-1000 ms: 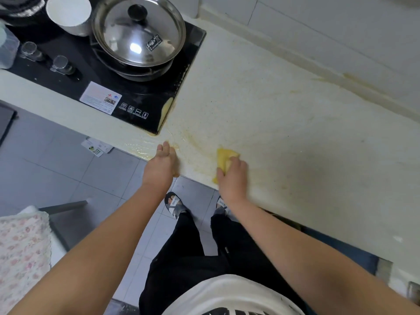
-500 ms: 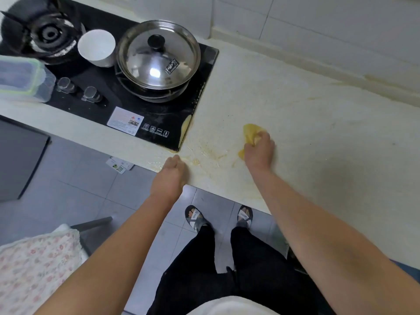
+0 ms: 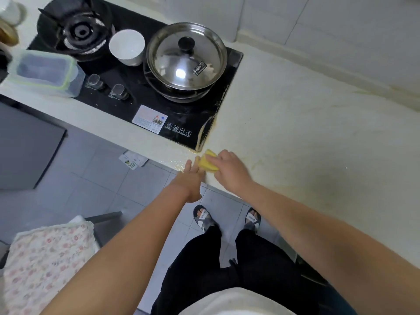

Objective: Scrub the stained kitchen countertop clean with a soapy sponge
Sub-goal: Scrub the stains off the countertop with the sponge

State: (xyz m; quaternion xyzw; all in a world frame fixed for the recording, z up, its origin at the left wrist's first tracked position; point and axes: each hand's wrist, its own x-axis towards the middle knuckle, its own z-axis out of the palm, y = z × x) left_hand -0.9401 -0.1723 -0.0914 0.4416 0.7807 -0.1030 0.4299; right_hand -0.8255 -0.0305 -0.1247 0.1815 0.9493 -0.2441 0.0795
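My right hand (image 3: 229,171) grips a yellow sponge (image 3: 207,163) and presses it on the pale countertop (image 3: 306,137) at its front edge, just by the near right corner of the black cooktop (image 3: 145,103). Yellowish stains streak the counter around the sponge and along the cooktop's right side. My left hand (image 3: 189,180) rests at the counter's front edge with its fingers straight, the fingertips touching the sponge's left side. A wet smear glistens on the edge to the left of the sponge.
On the cooktop stand a lidded steel pot (image 3: 186,60), a white bowl (image 3: 126,47) and a bare burner (image 3: 79,30). A clear plastic box (image 3: 45,72) sits at the left. White wall tiles (image 3: 341,30) back the counter. A floral cloth (image 3: 45,264) lies at lower left.
My right hand has slid the sponge left and toward the front edge, up to the cooktop corner and against my left fingertips. The left hand stays at the edge.
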